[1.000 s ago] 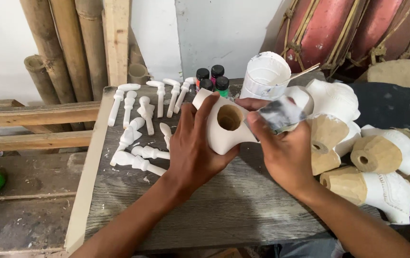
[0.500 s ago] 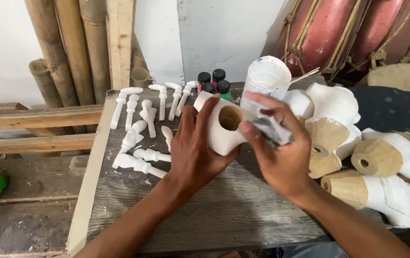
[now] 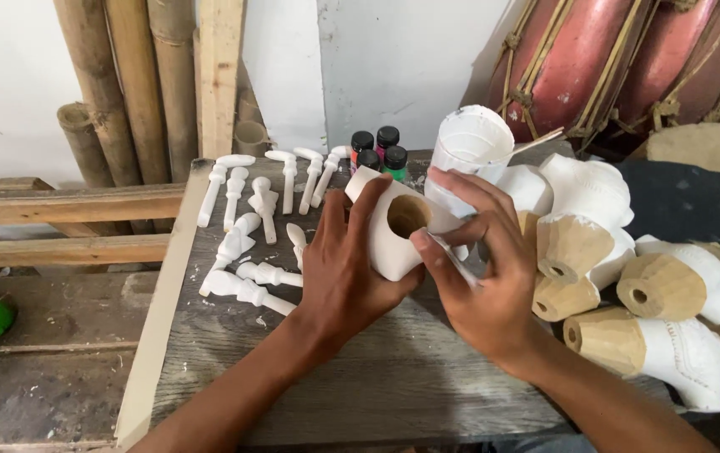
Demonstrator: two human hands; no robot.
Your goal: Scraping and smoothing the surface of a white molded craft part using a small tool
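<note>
**White carved piece held between two hands, its round hole facing up toward the camera**

Head camera, looking down: a worn grey wooden table runs across the middle. The left hand cups a white-primed carved wooden piece from the left and underneath, fingers curled closed around its body. The piece is lifted just above the table centre. Its long axis tilts from lower right up toward the upper left, and a round hole in its side faces the viewer.

The right hand comes in from the right, thumb and fingers pinched shut on a small folded scrap, probably sandpaper, pressed against the piece's right edge just beside the hole. Both hands touch the piece; the left carries it, the right works on it.

Left of the hands lie white-painted pegs in rows. Behind stand small paint bottles with black caps and a white-smeared plastic cup. To the right are piled half-painted carved heads, bare wood and white.
</note>
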